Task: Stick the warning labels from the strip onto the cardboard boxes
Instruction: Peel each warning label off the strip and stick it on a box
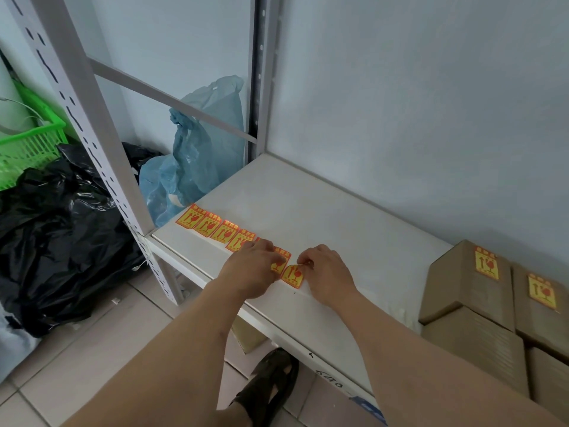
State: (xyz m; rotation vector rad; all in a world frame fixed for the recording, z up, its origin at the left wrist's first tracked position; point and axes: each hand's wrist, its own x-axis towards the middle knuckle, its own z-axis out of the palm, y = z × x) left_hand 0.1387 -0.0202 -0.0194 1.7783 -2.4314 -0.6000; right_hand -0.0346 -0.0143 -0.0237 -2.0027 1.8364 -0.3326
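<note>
Warning labels on the strip (215,228) are lying along the front-left part of the white shelf (323,211), running diagonally from the shelf's left corner toward its front edge. At the near end of the strip, the left hand (252,269) is pressing down flat on the strip, its fingers covering one label and part of the next. Just beside it, the right hand (326,272) is pinching the upper corner of the end label (294,275) between thumb and fingertip, with the fingers closed narrowly on that corner; whether the label is lifting off the backing cannot be told. At the right end of the shelf, cardboard boxes (468,285) are sitting stacked, and two of the top boxes are each carrying one yellow-and-red label on the upper face. Left of the shelf, a blue plastic bag (200,155), black bags (61,235) and a green basket (27,146) are resting on the floor side.
</note>
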